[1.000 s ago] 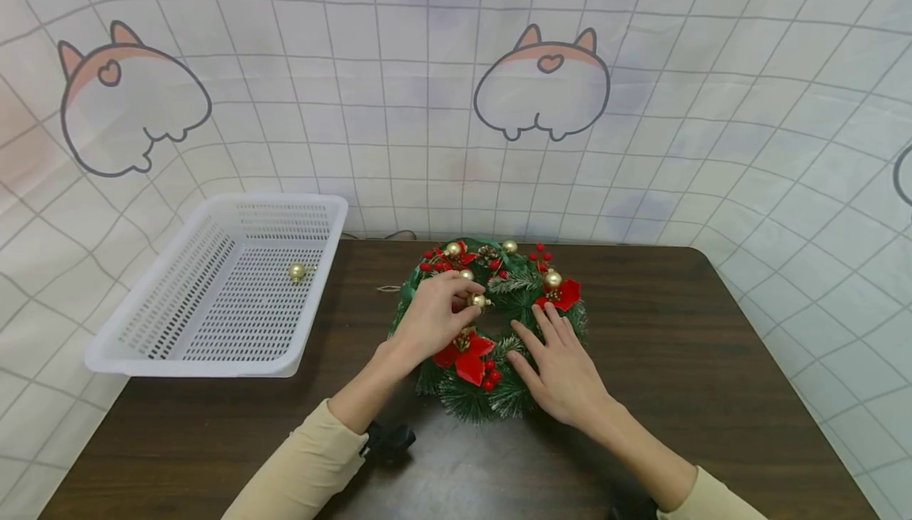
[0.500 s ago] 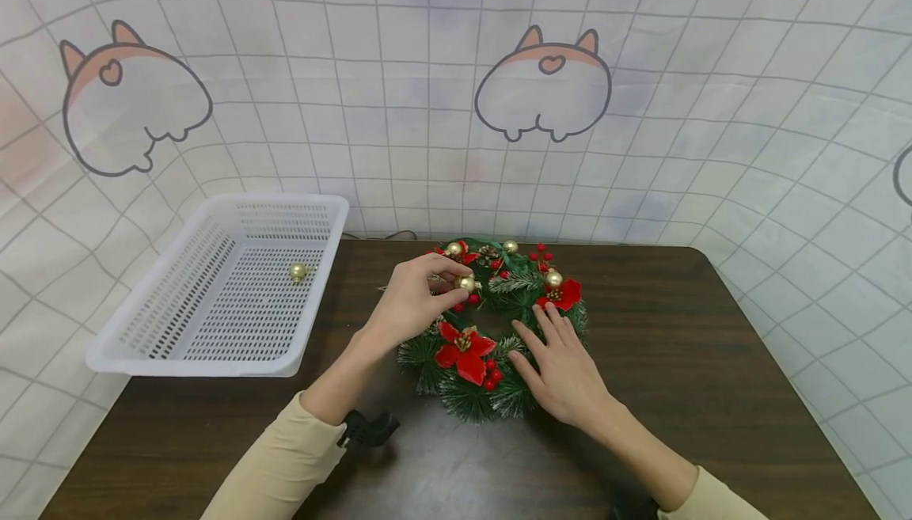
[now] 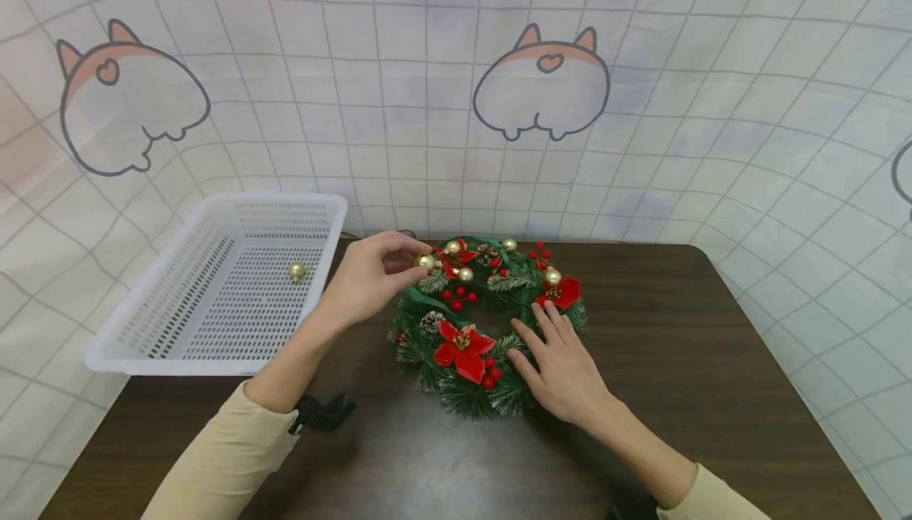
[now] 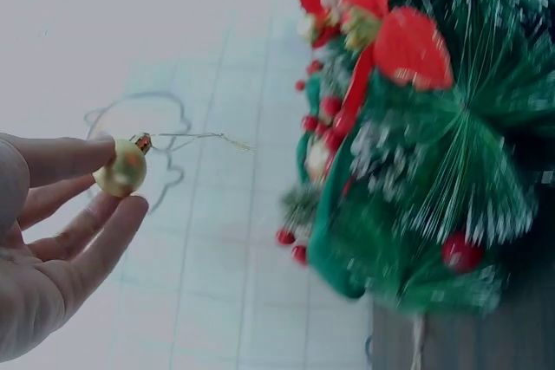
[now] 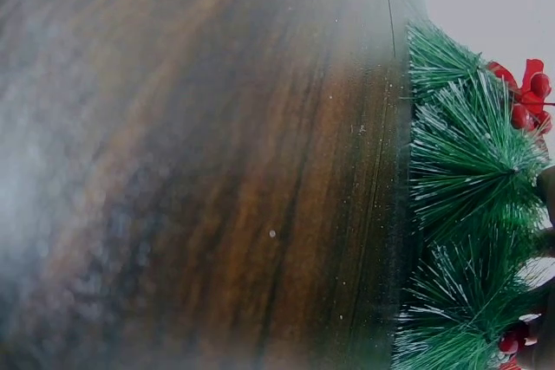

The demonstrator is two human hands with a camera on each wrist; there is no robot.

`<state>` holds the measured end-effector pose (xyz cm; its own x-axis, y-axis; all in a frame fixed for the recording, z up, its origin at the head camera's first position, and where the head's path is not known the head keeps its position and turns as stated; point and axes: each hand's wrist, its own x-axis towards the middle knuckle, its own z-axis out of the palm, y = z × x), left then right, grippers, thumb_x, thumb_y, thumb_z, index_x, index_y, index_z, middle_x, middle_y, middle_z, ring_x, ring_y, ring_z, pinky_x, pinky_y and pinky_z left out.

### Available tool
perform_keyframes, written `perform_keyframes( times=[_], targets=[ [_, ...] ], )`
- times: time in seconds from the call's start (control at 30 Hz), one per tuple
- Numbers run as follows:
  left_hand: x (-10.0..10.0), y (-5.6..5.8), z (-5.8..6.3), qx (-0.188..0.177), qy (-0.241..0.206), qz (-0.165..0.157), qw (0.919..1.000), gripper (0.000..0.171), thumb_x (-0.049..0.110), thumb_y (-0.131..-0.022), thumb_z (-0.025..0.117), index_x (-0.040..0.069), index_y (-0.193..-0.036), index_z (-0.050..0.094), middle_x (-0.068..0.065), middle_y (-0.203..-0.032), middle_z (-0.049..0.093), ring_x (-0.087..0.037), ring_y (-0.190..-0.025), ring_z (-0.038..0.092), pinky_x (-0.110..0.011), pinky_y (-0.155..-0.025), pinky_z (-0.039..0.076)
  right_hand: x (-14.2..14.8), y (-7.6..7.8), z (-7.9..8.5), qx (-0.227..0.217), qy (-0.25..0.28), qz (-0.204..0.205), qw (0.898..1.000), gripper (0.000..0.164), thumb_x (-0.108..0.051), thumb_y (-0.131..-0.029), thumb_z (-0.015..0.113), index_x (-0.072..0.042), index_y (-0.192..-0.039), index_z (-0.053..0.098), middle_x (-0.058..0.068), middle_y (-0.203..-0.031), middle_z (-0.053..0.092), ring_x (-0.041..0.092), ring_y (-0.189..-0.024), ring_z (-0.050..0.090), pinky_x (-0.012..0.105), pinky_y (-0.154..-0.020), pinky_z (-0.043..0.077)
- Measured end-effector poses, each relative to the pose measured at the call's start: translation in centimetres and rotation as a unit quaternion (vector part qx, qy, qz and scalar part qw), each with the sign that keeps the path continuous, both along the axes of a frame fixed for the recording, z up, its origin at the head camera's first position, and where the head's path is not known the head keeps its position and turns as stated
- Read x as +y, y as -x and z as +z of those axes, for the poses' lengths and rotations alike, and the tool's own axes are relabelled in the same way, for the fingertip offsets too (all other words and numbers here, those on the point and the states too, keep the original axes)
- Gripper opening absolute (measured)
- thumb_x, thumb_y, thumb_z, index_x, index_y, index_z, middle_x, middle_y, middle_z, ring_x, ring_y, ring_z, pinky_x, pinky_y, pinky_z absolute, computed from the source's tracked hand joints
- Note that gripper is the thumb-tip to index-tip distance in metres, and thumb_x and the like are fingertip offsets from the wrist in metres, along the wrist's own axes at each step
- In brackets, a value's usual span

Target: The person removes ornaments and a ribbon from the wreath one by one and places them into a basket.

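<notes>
Pinched in the left hand (image 3: 366, 278), a gold bauble (image 4: 121, 170) is held just off the far-left side of the wreath (image 3: 463, 400), its cord (image 4: 218, 135) pointing wreathward; the spread right hand (image 3: 563, 370) rests near-right.

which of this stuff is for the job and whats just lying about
Likely the job: gold bauble pinched in the left grip; wreath with the right grip on it; white basket, other bauble inside.

Just around: patterned backdrop; dark cable by it.
</notes>
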<state>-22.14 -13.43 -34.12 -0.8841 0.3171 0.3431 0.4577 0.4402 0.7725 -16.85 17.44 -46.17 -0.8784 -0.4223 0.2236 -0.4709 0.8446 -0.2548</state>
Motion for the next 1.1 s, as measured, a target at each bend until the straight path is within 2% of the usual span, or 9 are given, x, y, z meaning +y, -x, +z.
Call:
perform_keyframes(
  times=[0.23, 0.37, 0.47, 0.53, 0.7, 0.77, 0.93, 1.1],
  targets=[
    [-3.3, 0.7, 1.2, -0.03, 0.001, 0.026, 0.9992, 0.028, 0.011, -0.094, 0.077, 0.006, -0.121, 0.074, -0.008, -0.117, 0.072, -0.024, -0.108, 0.067, -0.042, -0.093, 0.055, 0.2, -0.1, 0.1, 0.0, -0.002, 0.0, 1.0, 0.057, -0.043, -0.107, 0.051, -0.006, -0.151, 0.052, 0.027, -0.16, 0.032, 0.041, -0.153, 0.016, 0.059, -0.122, 0.015],
    [-4.9, 1.1, 1.6, -0.048, -0.003, 0.042, 0.998, 0.03, 0.016, -0.095, 0.077, 0.009, -0.123, 0.073, -0.006, -0.118, 0.072, -0.023, -0.11, 0.066, -0.035, -0.087, 0.055, 0.2, 0.0, 0.0, -0.002, 0.0, 0.004, 1.0, 0.058, -0.044, -0.108, 0.05, -0.006, -0.151, 0.051, 0.027, -0.16, 0.032, 0.042, -0.153, 0.015, 0.059, -0.121, 0.015],
    [-5.8, 1.4, 2.0, -0.056, -0.017, 0.041, 0.9974, 0.032, 0.016, -0.095, 0.077, 0.007, -0.125, 0.072, -0.009, -0.12, 0.071, -0.024, -0.112, 0.065, -0.03, -0.083, 0.054, 0.1, 0.1, -0.1, 0.002, 0.0, 0.006, 1.0, 0.058, -0.044, -0.108, 0.05, -0.006, -0.151, 0.051, 0.027, -0.16, 0.032, 0.042, -0.153, 0.016, 0.059, -0.121, 0.016],
    [-6.4, 1.7, 2.1, -0.063, -0.027, 0.039, 0.9969, 0.033, 0.016, -0.095, 0.077, 0.005, -0.126, 0.071, -0.009, -0.122, 0.071, -0.024, -0.114, 0.064, -0.03, -0.086, 0.054, 0.0, 0.1, -0.1, 0.006, 0.002, 0.007, 1.0, 0.057, -0.044, -0.108, 0.051, -0.006, -0.151, 0.052, 0.027, -0.16, 0.033, 0.042, -0.153, 0.016, 0.059, -0.121, 0.016],
    [-8.0, 2.6, 2.3, -0.085, -0.043, 0.04, 0.9946, 0.035, 0.02, -0.096, 0.077, 0.006, -0.128, 0.071, -0.008, -0.127, 0.069, -0.022, -0.12, 0.062, -0.044, -0.102, 0.046, 0.0, 0.1, -0.2, 0.008, 0.008, 0.008, 1.0, 0.057, -0.043, -0.107, 0.052, -0.006, -0.15, 0.052, 0.028, -0.16, 0.033, 0.042, -0.153, 0.017, 0.06, -0.121, 0.017],
    [-8.7, 2.9, 2.5, -0.093, -0.049, 0.042, 0.9935, 0.037, 0.022, -0.096, 0.076, 0.006, -0.129, 0.07, -0.009, -0.127, 0.069, -0.021, -0.118, 0.063, -0.046, -0.105, 0.043, 0.0, 0.1, -0.2, 0.007, 0.008, 0.008, 1.0, 0.057, -0.043, -0.107, 0.052, -0.006, -0.151, 0.052, 0.028, -0.16, 0.033, 0.042, -0.153, 0.017, 0.06, -0.121, 0.016],
    [-10.5, 3.8, 2.8, -0.099, -0.054, 0.058, 0.9919, 0.041, 0.023, -0.096, 0.076, 0.005, -0.132, 0.068, -0.007, -0.123, 0.071, -0.015, -0.111, 0.066, -0.041, -0.103, 0.045, 0.1, 0.1, -0.2, 0.008, 0.008, 0.009, 1.0, 0.057, -0.043, -0.107, 0.051, -0.006, -0.151, 0.052, 0.027, -0.16, 0.033, 0.042, -0.153, 0.017, 0.059, -0.121, 0.017],
    [-11.9, 4.9, 2.8, -0.099, -0.055, 0.072, 0.991, 0.041, 0.021, -0.096, 0.077, 0.005, -0.132, 0.068, -0.003, -0.123, 0.072, -0.012, -0.111, 0.065, -0.037, -0.1, 0.045, 0.2, 0.0, -0.3, 0.007, 0.007, 0.01, 1.0, 0.058, -0.044, -0.108, 0.051, -0.006, -0.151, 0.051, 0.027, -0.16, 0.033, 0.042, -0.153, 0.017, 0.059, -0.121, 0.017]
  ],
)
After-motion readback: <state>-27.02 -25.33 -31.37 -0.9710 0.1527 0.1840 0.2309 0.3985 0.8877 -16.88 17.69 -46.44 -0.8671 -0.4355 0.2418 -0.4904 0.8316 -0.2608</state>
